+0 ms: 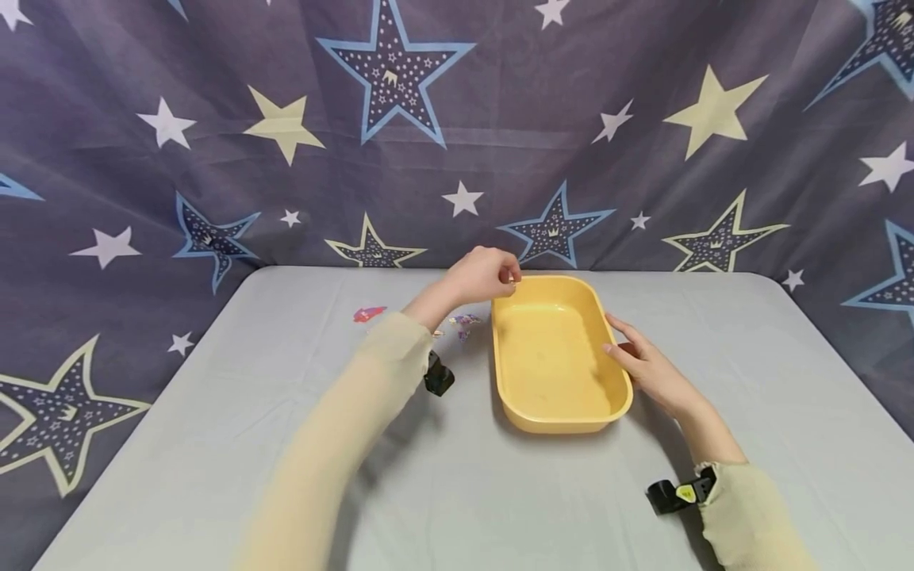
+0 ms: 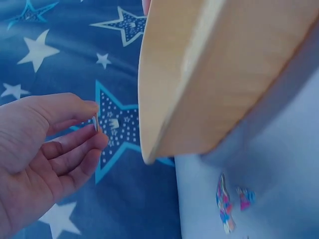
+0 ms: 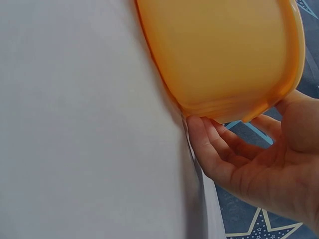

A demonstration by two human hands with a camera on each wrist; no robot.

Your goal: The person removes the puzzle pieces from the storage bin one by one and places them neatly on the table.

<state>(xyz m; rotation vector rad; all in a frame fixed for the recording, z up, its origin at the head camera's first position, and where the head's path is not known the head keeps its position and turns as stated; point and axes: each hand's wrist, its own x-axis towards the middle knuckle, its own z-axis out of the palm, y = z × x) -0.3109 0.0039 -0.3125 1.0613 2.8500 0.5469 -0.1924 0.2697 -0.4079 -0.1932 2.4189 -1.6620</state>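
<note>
My left hand (image 1: 485, 275) is above the far left corner of a yellow plastic tub (image 1: 560, 357), which has nothing visible inside. Between thumb and fingertips it pinches a small thin flat piece (image 2: 96, 123), seen edge-on in the left wrist view, so its face is hidden. At the tub's right side, my right hand (image 1: 653, 369) grips the wall, thumb over the rim and fingers on the outside. The right wrist view shows its fingertips (image 3: 197, 132) against the underside edge of the tub.
Left of the tub lie several small colourful flat pieces, among them a pink one (image 1: 369, 314) and a patterned one (image 1: 466, 319); my left forearm hides part of that area. The grey-covered table (image 1: 236, 444) ends at a star-patterned curtain (image 1: 493, 103).
</note>
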